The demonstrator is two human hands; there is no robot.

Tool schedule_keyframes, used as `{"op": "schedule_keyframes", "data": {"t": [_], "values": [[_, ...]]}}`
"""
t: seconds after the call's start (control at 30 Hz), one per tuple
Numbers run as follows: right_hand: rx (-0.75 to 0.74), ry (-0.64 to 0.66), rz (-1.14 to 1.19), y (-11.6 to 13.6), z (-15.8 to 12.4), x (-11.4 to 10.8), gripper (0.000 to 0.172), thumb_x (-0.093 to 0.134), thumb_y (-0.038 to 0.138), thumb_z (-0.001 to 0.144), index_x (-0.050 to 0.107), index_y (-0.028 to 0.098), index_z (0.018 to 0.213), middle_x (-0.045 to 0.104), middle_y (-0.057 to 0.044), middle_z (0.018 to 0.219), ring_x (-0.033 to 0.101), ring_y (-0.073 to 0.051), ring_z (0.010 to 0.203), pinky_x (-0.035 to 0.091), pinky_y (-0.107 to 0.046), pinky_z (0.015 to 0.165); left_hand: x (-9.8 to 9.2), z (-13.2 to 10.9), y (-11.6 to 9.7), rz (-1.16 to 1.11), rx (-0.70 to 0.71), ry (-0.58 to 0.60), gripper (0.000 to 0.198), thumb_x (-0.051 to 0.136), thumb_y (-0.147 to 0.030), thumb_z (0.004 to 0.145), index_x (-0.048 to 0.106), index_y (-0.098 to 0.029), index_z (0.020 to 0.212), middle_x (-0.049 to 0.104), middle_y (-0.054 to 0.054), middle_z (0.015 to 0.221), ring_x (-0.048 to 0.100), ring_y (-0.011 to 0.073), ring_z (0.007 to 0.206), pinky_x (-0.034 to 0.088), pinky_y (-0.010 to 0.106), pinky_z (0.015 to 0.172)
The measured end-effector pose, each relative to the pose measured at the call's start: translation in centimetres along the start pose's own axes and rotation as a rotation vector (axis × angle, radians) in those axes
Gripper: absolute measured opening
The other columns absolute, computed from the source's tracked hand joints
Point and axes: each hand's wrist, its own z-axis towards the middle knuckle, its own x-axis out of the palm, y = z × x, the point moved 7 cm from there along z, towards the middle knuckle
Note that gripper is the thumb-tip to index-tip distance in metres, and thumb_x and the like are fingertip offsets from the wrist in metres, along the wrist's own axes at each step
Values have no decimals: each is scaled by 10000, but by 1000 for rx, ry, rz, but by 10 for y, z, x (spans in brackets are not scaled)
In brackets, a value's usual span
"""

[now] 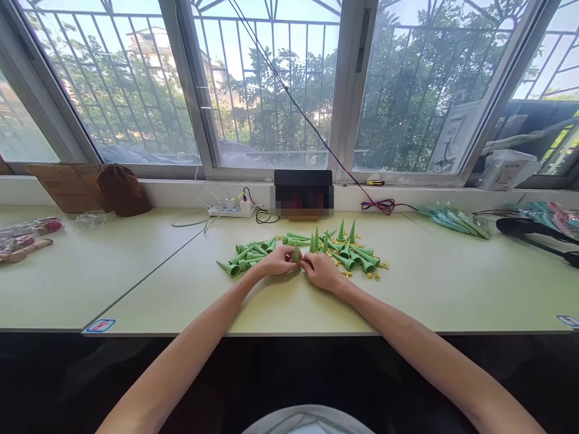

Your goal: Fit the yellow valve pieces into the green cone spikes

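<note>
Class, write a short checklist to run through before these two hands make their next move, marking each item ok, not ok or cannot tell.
1. Left hand has a green cone, tip up: ok.
2. Right hand close beside that cone: ok.
3. Something pinched in the right hand: cannot tell, fingers hide it.
4. More cones lying close by: ok.
5. Yellow pieces kept apart from cones: not ok, some lie among them.

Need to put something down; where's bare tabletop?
Right: table between the right cone pile and black object. Left: between the seam and left cone pile. Crowded: centre, around the left hand and right hand, with both piles and the yellow pieces.
</note>
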Motion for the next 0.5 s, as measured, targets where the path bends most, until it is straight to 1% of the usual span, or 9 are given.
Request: {"op": "schedule_keyframes", "data": {"t": [0.23,0.5], "values": [[19,-36,8,-5,2,2,237,435,257,1009,593,182,849,654,-51,749,520,-150,645,263,-248,599,0,-1,0,-33,-33,-6,169,653,-260,685,659,-138,801,477,-50,584,408,87,522,310,214,510],[17,-43,29,-5,2,1,224,416,246,1015,580,186,876,660,-50,767,531,-150,653,280,-241,617,-1,0,7,-68,-75,-12,210,674,-292,696,681,-137,837,493,-47,567,438,92,502,331,217,495]]}}
